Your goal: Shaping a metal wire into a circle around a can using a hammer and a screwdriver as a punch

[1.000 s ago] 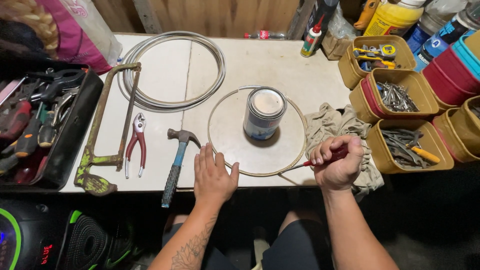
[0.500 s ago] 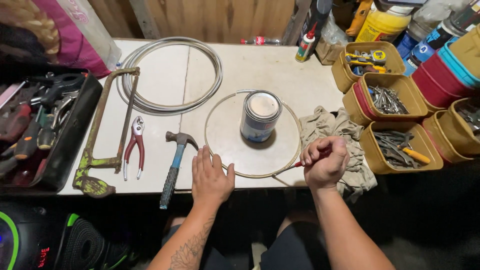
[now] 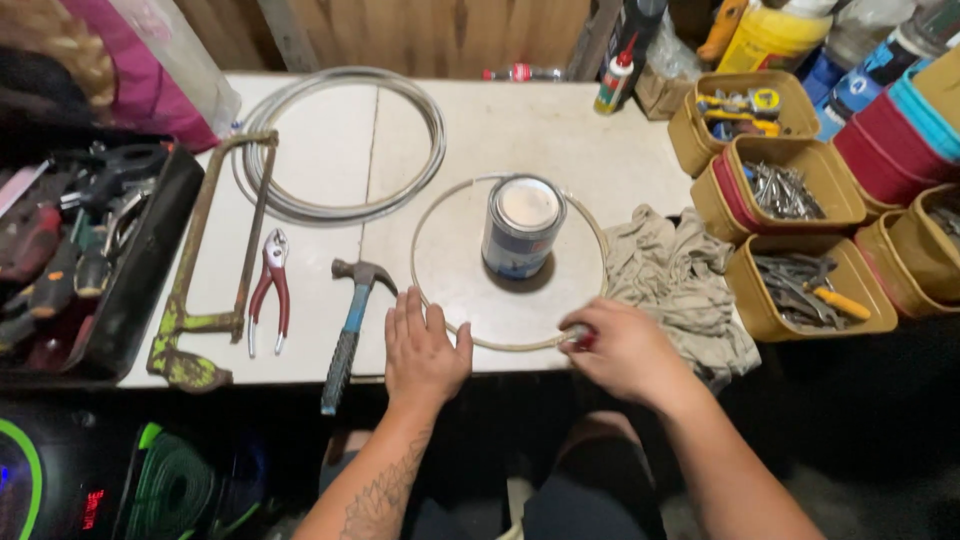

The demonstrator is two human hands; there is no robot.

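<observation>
- Broadly, the table (image 3: pixel 560 110) carries a coil of grey cable (image 3: pixel 340 145) near its far left corner.
- A wire ring (image 3: pixel 430 220) lies by the near edge, encircling a tin can (image 3: pixel 522 227).
- Beige rag (image 3: pixel 670 280) sits just right of the ring.
- Left hand (image 3: pixel 422 350) rests flat, fingers spread, touching the ring's near left arc.
- Right hand (image 3: pixel 625 350) is clenched around a small red-handled tool (image 3: pixel 578 338) at the ring's near right arc.
- Hammer (image 3: pixel 350 325) lies just left of the left hand.
</observation>
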